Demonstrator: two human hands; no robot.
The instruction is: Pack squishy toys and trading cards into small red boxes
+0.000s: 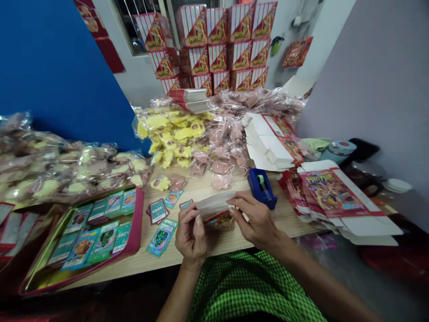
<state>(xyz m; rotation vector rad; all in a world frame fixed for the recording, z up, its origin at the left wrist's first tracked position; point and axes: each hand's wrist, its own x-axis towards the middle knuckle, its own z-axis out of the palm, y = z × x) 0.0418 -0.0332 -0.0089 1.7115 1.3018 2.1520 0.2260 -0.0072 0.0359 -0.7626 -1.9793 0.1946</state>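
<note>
Red-printed carton (217, 210) pinched between left hand (190, 237) and right hand (256, 221), white flap up.

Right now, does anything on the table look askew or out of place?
Mildly. Several loose card packs lie at odd angles outside the pink tray, and the flat cartons on the right jut past the table edge. The left hand and right hand hold a small box.

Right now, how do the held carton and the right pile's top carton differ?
The held carton is partly folded, between left hand and right hand; the top carton lies flat, untouched. The held carton looks smaller than the top carton. Both show red print, white card.
</note>
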